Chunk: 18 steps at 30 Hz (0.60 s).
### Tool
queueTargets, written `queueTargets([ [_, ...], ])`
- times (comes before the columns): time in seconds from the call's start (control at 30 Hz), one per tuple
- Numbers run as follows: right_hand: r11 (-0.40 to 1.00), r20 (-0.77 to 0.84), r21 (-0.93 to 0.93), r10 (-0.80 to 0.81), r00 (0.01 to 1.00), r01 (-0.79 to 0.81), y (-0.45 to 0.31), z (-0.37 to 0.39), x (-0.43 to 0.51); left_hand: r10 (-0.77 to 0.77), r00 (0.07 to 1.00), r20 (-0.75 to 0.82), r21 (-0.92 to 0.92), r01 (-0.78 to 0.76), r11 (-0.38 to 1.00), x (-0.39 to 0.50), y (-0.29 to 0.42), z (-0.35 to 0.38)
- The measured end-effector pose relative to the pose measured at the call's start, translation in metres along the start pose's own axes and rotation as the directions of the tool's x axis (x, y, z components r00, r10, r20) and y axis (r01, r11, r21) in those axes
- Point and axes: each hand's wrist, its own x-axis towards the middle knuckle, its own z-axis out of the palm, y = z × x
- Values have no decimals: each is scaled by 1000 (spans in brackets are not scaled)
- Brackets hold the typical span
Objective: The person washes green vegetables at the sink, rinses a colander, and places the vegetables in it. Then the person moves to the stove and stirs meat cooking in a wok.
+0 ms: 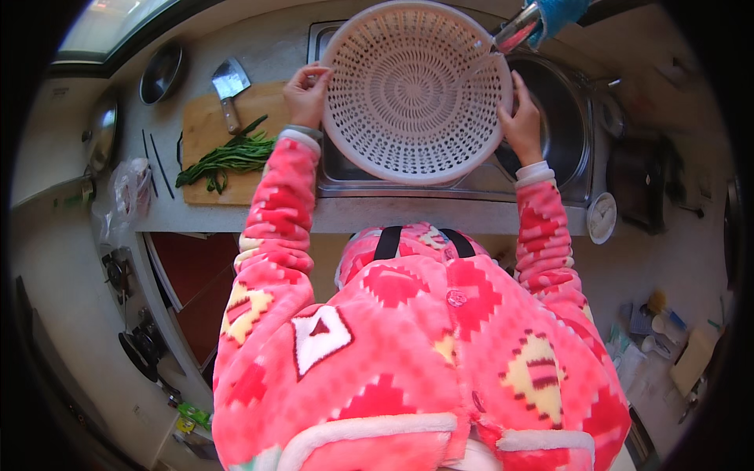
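Both my hands hold a large round plastic colander above a stainless steel sink. My left hand grips its left rim, and my right hand grips its right rim. At the colander's upper right, water runs in from a metal faucet with a blue cloth around it. The inside of the colander holds no food. To the left, a bunch of leafy greens lies on a wooden cutting board, beside a cleaver whose handle rests on the board.
A metal bowl, a pot lid, two dark chopsticks and a clear plastic bag sit on the counter's left side. A small white bowl stands at the sink's lower right, near a dark container.
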Motion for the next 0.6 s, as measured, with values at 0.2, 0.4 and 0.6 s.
queueTargets([
  [0.2,998,99,-53,36,994,-30,37,33,-19,89,996,14,218,-90,972,-19,-7,-15],
  [0.4,999,8,-18,-48,999,48,24,45,-6,267,963,-25,307,-247,919,-18,16,-26],
  [0.6,995,-100,17,-97,990,99,-1,34,21,301,952,-58,286,-273,919,-7,42,-22],
])
